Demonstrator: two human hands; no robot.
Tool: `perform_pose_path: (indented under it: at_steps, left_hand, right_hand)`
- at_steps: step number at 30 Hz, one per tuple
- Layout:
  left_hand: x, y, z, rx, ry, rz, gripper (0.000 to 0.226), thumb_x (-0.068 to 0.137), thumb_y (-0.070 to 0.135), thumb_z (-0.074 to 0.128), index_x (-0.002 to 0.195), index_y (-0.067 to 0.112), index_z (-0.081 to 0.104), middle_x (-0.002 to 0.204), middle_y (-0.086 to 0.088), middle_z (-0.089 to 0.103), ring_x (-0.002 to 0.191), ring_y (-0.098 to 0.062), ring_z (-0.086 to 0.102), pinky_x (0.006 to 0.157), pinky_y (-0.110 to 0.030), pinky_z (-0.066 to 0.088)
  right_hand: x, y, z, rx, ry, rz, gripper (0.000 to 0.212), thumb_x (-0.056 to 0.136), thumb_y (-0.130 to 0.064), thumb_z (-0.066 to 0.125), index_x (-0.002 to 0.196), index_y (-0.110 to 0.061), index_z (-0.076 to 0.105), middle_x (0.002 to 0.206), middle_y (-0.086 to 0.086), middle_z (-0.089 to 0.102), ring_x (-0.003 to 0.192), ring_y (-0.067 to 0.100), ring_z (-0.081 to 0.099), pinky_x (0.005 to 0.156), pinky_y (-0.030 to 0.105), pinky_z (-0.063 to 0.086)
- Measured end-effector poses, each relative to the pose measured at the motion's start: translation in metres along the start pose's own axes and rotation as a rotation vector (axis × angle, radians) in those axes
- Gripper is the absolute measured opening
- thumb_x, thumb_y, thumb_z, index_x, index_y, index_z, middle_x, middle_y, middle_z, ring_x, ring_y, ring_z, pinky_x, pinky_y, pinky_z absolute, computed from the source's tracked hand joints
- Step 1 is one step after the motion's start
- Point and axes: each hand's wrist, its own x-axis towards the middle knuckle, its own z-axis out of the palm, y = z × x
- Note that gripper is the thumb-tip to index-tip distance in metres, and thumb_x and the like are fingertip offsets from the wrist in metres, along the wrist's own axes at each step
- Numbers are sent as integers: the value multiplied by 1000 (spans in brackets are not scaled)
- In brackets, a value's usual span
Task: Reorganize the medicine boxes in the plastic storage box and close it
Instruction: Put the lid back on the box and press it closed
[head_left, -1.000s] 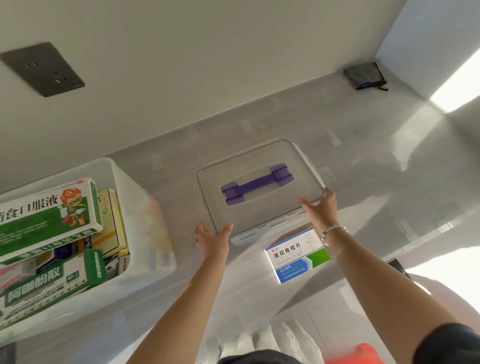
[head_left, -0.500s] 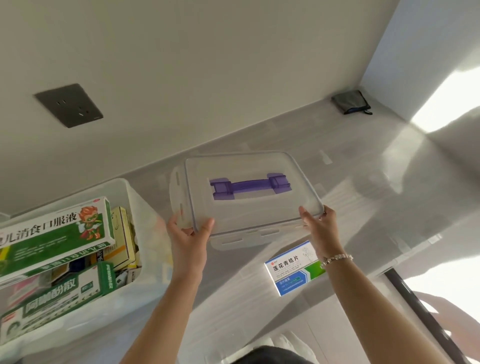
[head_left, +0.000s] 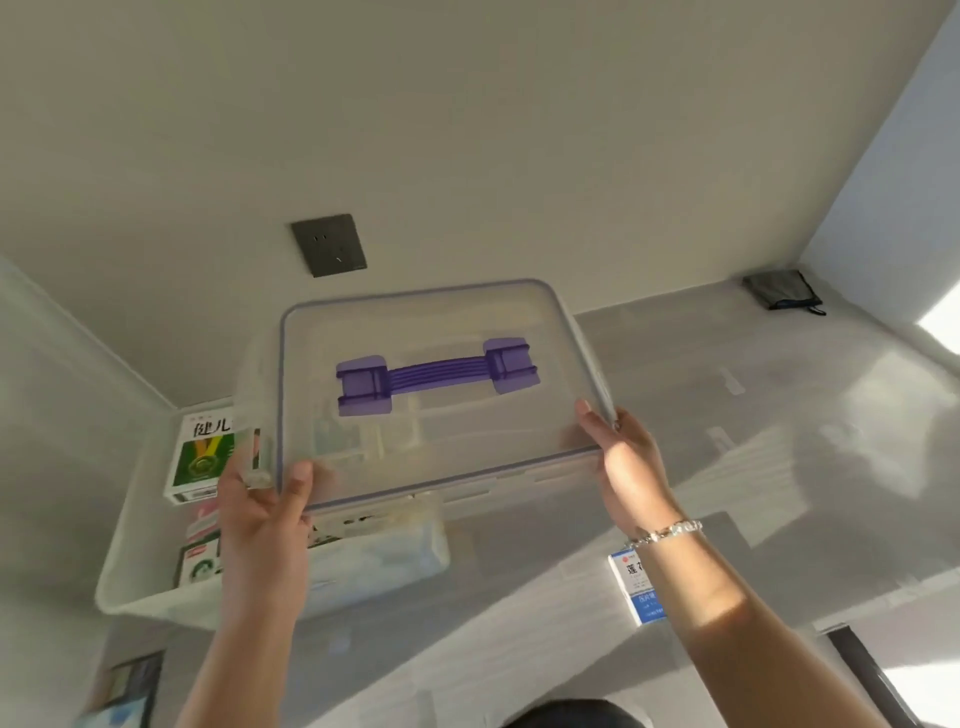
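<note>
I hold a clear plastic lid (head_left: 447, 447) with a purple handle (head_left: 436, 376) in the air, partly over the translucent storage box (head_left: 363, 566). My left hand (head_left: 260, 519) grips the lid's near left corner and my right hand (head_left: 626, 467) grips its near right corner. The storage box sits on the floor at the left and holds several medicine boxes, among them a green and white one (head_left: 202, 457). The lid hides most of the contents. A blue and white medicine box (head_left: 636, 587) lies on the floor by my right forearm.
A grey wall socket (head_left: 329, 245) sits on the wall behind the lid. A dark folded pouch (head_left: 782, 291) lies in the far right corner. A dark-framed item (head_left: 130, 686) lies at the lower left. Sunlight patches fall on the grey floor at right.
Both hands have lifted the lid off the floor and carried it left, over the storage box. My view has swung left with it.
</note>
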Motion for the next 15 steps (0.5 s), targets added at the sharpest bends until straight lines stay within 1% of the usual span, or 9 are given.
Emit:
perform_pose_path:
  at_steps: [2,4,6,7,8,10,12,13,15]
  left_hand:
    - [4,8,-30,-7,26,4,42,95,6,46,134,20,39,78,16,74,74,4,69,59,-8,51]
    - [6,16,-56,0,73,16,27,97,5,42,113,26,50,68,18,71,66,8,66,54,-5,47]
    - [9,22,-81,7,133,17,21,97,8,42,95,27,51,63,18,69,61,9,63,54,-5,44]
    - [10,24,-92,-15,144,-2,20,97,9,42,91,26,52,66,15,69,64,6,63,59,-9,46]
    - [12,25,-104,-48,139,-30,20,97,9,43,91,26,53,73,11,69,70,4,63,67,-13,47]
    - [17,26,-127,-82,115,-93,21,96,7,43,97,23,55,92,5,64,82,-3,62,76,-19,50]
    - [23,29,-147,-69,110,-139,20,94,4,45,100,20,56,102,-3,62,91,-10,60,85,-26,47]
    - [27,30,-155,-57,116,-152,19,93,3,47,99,18,57,104,-6,61,94,-14,59,91,-30,44]
    - [35,30,-170,25,117,-146,16,90,4,54,96,17,60,105,-9,64,98,-21,60,98,-38,42]
  right_hand:
    - [-9,6,24,47,-41,22,16,81,-21,69,88,-15,56,51,-11,61,39,-3,51,36,9,32]
    - [-18,14,49,97,-70,57,13,83,-17,66,87,-15,55,51,-12,63,39,-4,53,34,10,33]
    - [-27,23,72,91,-100,75,16,84,-14,65,95,-12,55,60,-10,64,41,-5,54,35,10,35]
    - [-32,27,82,76,-123,80,21,84,-12,64,102,-10,55,69,-6,65,47,-4,56,37,10,38]
    - [-37,30,91,64,-150,90,27,83,-11,64,108,-9,54,79,-2,65,55,0,60,41,12,42]
    - [-43,38,105,39,-188,116,31,83,-10,64,112,-10,54,91,3,66,72,10,63,52,17,48]
    - [-48,45,116,-10,-189,123,29,81,-9,66,108,-10,55,93,5,65,76,15,61,61,22,47]
    - [-49,48,120,-50,-177,112,27,79,-8,67,103,-10,55,90,6,63,75,15,59,63,23,44]
    - [-51,53,127,-121,-146,75,24,75,-7,70,94,-10,55,85,4,58,73,14,55,65,24,40]
